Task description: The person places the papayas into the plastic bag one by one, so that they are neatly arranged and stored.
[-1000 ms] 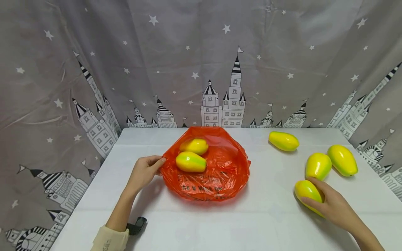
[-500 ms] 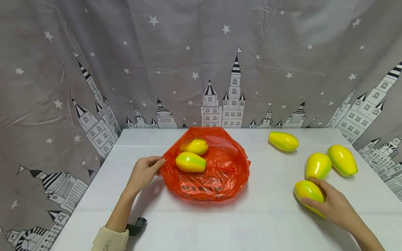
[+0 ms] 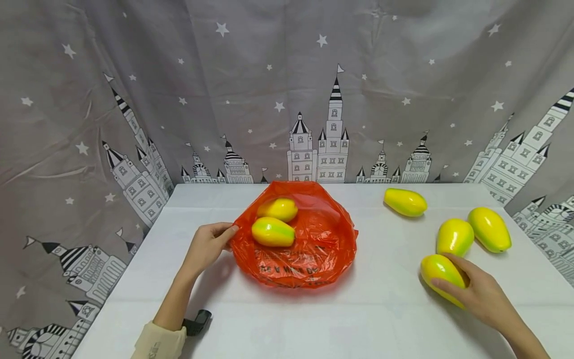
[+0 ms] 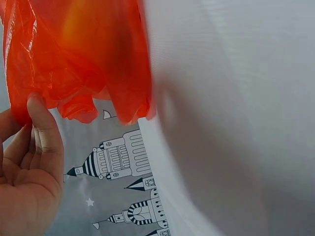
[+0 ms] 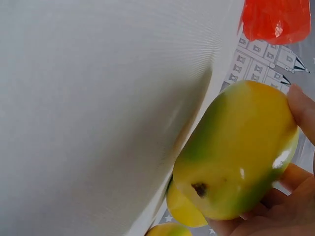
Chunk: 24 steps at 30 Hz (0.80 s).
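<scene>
My left hand [image 3: 211,245] pinches the left rim of a red plastic bag [image 3: 329,244], thumb against the film. The bag stands with its mouth spread wide. Two yellow-green papayas lie inside it, a nearer papaya [image 3: 272,232] and a farther papaya [image 3: 283,209]. On the right, my right hand [image 3: 480,294] grips another papaya [image 3: 441,274] between thumb and fingers. In the right wrist view, this held papaya [image 5: 241,147] shows a dark spot at its end. Whether it touches the table, I cannot tell.
Just beyond the held papaya lie a rounded papaya [image 3: 455,237] and another papaya [image 3: 490,229] to its right. A third papaya [image 3: 405,202] lies farther back. The white table [image 3: 314,324] ends at a grey castle-print curtain [image 3: 251,89].
The papaya in my right hand has risen slightly in the head view, its near end still under my fingers. My left hand and the bag stay practically where they were.
</scene>
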Motion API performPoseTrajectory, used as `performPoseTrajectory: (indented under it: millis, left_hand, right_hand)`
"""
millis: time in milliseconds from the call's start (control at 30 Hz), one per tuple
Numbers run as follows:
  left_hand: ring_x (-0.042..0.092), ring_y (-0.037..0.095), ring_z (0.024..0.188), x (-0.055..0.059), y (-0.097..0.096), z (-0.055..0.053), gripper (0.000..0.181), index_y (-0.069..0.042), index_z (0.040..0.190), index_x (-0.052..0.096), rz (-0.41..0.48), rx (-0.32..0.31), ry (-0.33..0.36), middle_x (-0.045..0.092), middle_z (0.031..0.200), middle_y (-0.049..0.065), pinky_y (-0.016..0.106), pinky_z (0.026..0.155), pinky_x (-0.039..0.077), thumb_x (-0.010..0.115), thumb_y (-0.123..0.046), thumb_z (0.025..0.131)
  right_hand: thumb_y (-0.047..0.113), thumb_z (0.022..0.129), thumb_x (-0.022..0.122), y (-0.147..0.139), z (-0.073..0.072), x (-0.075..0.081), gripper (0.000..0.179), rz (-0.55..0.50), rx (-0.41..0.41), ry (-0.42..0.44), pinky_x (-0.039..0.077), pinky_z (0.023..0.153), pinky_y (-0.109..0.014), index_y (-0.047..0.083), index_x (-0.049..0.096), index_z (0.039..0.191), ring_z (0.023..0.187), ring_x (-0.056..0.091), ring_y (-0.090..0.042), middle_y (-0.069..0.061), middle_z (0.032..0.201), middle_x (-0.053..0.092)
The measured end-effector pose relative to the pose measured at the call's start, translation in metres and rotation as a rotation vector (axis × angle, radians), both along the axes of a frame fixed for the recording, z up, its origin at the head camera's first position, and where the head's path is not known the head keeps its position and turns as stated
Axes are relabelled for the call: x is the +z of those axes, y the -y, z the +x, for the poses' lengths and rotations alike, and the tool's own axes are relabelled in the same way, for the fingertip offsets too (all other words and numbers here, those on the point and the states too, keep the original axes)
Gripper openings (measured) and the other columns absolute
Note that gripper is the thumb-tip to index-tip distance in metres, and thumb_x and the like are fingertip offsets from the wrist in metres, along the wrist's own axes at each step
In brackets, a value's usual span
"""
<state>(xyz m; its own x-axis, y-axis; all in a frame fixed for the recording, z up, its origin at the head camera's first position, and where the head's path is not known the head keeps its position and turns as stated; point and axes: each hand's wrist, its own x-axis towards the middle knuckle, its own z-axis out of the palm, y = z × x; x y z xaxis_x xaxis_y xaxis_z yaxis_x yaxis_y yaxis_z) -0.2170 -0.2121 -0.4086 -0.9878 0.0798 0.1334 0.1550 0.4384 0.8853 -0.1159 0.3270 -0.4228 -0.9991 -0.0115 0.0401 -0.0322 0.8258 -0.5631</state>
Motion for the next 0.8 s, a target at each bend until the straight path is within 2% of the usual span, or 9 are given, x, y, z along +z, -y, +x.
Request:
performPoseTrajectory:
  millis: [267,667,800]
  left_hand:
    - [0.068,0.02,0.067,-0.001,-0.002,-0.001,0.03,0.011,0.114,0.067,0.01,0.004,0.017,0.072,0.093,0.019,0.029,0.064,0.058,0.059,-0.015,0.1]
    - [0.068,0.019,0.067,0.003,-0.003,0.0,0.033,0.01,0.117,0.066,0.051,-0.007,0.034,0.072,0.093,0.017,0.029,0.065,0.058,0.06,-0.018,0.1]
    - [0.068,0.019,0.067,0.004,-0.003,0.001,0.033,0.01,0.117,0.066,0.054,-0.008,0.035,0.072,0.093,0.017,0.03,0.065,0.058,0.06,-0.018,0.1]
  right_hand:
    - [0.033,0.088,0.076,0.003,0.002,0.002,0.071,-0.008,0.002,-0.068,0.047,0.081,-0.061,-0.006,0.047,0.14,0.104,0.054,-0.044,-0.035,0.129,0.053]
    - [0.035,0.09,0.074,0.016,-0.003,0.013,0.072,-0.05,0.018,-0.067,0.045,0.086,-0.061,-0.007,0.044,0.141,0.109,0.053,-0.045,-0.035,0.132,0.051]
    - [0.031,0.089,0.075,0.023,-0.007,0.019,0.068,-0.056,0.047,-0.123,0.044,0.086,-0.061,-0.006,0.048,0.14,0.108,0.053,-0.043,-0.034,0.132,0.052]
